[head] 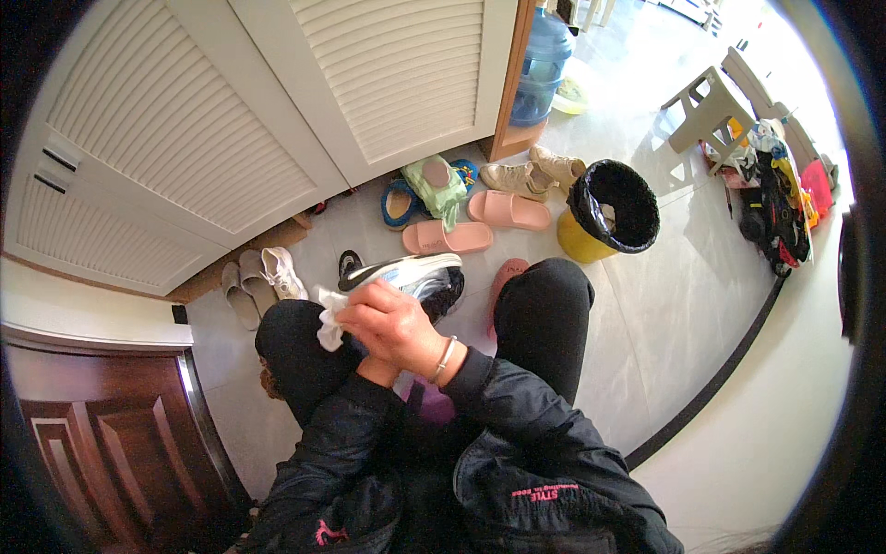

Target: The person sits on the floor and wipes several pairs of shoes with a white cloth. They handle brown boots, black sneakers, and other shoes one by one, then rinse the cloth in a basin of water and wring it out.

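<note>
My right hand (398, 325), with a bracelet at the wrist, pinches a crumpled white tissue (332, 320). Just beyond its knuckles, a black-and-white sneaker (415, 273) is raised between my knees, tipped so that its pale sole edge faces away from me. My left hand (378, 372) passes beneath the right one towards this sneaker and appears to hold it; its fingers are hidden. Behind the raised sneaker's toe, part of another black-and-white shoe (349, 263) shows on the floor.
Pink slippers (446, 237), cream sneakers (519, 179) and a green cloth (436, 183) lie ahead. A yellow bin (581, 235) with a black liner stands right of them. Grey slippers (241, 294) are at left. A louvred cabinet (277, 124), wooden door (124, 443) and plastic stool (713, 111) stand around.
</note>
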Motion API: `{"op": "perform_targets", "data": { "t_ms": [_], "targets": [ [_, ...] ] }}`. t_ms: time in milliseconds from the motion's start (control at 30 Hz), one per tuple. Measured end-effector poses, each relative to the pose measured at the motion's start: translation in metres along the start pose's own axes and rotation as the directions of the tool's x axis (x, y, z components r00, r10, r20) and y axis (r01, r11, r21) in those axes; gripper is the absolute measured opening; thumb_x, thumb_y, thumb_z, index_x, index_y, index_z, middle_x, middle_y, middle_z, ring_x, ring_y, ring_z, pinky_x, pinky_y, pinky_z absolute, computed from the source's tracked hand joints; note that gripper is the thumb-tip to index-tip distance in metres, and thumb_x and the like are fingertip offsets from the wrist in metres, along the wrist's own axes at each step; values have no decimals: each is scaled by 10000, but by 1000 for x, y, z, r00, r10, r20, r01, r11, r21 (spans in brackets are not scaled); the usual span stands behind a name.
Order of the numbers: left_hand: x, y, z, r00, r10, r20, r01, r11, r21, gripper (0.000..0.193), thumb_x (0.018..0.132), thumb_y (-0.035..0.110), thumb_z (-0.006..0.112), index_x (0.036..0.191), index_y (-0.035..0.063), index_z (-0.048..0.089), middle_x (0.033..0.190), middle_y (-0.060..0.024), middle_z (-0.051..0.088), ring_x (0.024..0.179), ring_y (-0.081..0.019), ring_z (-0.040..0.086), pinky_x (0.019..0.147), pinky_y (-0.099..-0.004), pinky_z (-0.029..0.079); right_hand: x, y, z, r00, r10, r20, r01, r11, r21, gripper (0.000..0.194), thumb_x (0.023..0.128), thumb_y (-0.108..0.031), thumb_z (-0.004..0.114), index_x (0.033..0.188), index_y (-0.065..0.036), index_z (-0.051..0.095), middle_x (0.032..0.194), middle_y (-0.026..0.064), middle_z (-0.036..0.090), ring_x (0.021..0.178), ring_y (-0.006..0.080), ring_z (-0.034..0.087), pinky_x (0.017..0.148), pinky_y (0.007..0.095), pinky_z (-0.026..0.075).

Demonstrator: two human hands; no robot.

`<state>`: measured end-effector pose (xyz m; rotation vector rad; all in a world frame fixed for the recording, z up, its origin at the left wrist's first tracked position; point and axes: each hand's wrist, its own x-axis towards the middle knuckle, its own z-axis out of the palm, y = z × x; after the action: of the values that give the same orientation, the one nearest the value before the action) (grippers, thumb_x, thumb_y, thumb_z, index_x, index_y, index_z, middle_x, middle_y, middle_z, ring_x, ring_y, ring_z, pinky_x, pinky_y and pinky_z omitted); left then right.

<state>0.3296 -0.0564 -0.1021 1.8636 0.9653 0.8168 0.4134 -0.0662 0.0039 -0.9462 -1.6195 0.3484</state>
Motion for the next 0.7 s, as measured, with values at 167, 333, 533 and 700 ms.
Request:
{"op": "perform_targets", "data": {
  "t_ms": [167, 333, 533, 700],
  "targets": [
    [1, 24, -9, 998, 34, -50, -29, 995, 90, 392, 866, 74, 544, 1235, -58, 531, 1264, -228, 557, 1222, -351, 498, 1053, -412, 347, -3, 18, -14, 987, -48, -153, 28, 991, -128, 224, 717, -4, 699, 934, -42, 661, 894, 107, 595, 798, 295, 607, 693, 353, 508],
    [5, 43, -20, 996, -29, -86, 26, 999, -40, 380, 852, 57, 540, 1211, -66, 543, 1232, -207, 579, 1184, -326, 528, 1026, -392, 379, -15, 47, -39, 900, 240, -364, -318, 933, -171, 149, 792, 16, 641, 928, -44, 629, 895, 143, 578, 776, 336, 599, 680, 389, 501],
    [9, 53, -25, 989, -149, 17, 142, 893, -426, 364, 885, 78, 562, 1215, -72, 537, 1214, -133, 579, 1137, -252, 528, 1016, -338, 372, -13, 44, -39, 843, 203, -498, -371, 890, -266, 167, 786, 16, 636, 940, -48, 634, 913, 138, 578, 796, 335, 596, 696, 387, 499],
    [12, 47, -26, 934, -295, 200, 285, 281, -917, 559, 1025, 454, 393, 1375, 18, 419, 1359, -109, 473, 1254, -195, 452, 1064, -347, 348, -11, 20, -17, 959, 138, -249, -161, 984, -73, 178, 762, -14, 653, 937, -43, 661, 892, 125, 591, 799, 324, 598, 686, 397, 512]
  ]
}}
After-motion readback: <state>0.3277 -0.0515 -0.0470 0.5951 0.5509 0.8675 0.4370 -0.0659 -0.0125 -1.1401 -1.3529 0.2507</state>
